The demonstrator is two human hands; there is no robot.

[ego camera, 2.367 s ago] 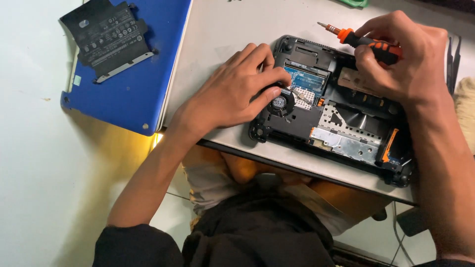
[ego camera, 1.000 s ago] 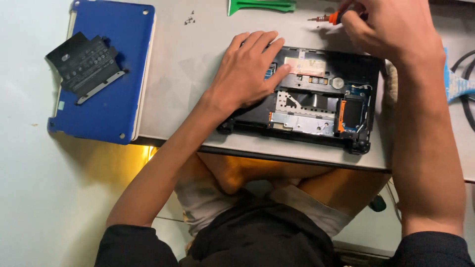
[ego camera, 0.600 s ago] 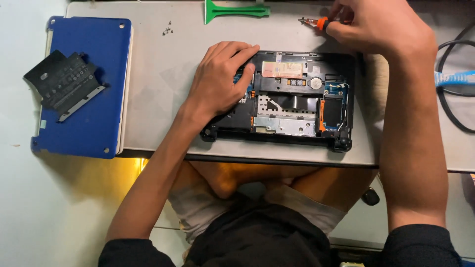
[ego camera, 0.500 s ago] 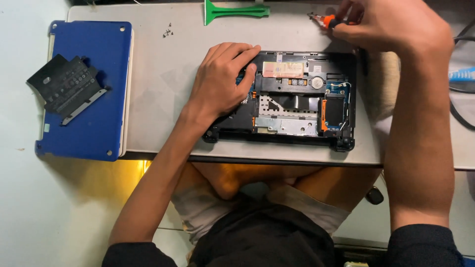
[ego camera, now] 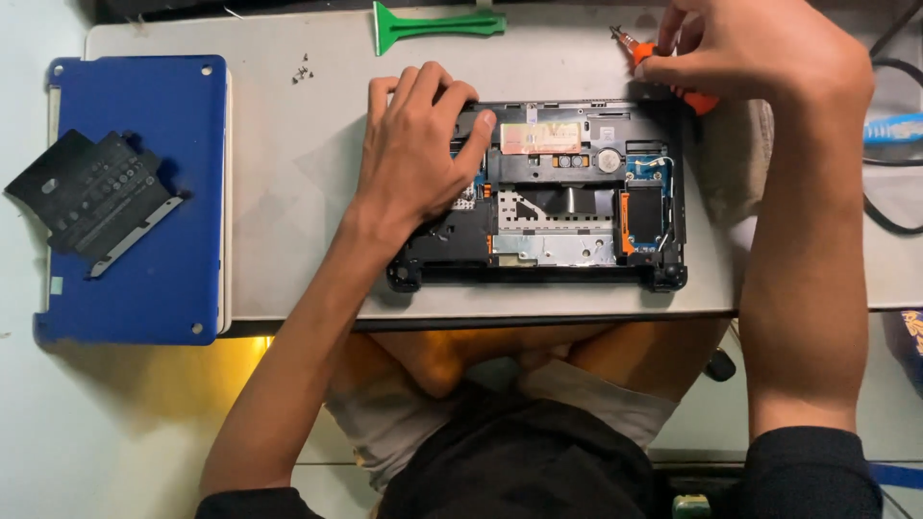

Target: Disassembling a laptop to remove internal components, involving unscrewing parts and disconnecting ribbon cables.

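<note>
An opened black laptop base lies on the grey table, its boards and metal plates exposed. My left hand rests flat on its left part, fingers spread over the components, holding nothing. My right hand is above the base's far right corner, closed on an orange-handled screwdriver whose metal tip points up and left, away from the base.
A green plastic pry tool lies at the table's far edge. Several tiny screws sit near it. A blue laptop cover with a black battery on it lies at the left. Cables run at the right.
The view has shifted, so the laptop base now sits lower and more central. My right hand has lifted the screwdriver off the base towards its far right corner. My left hand stays on the base.
</note>
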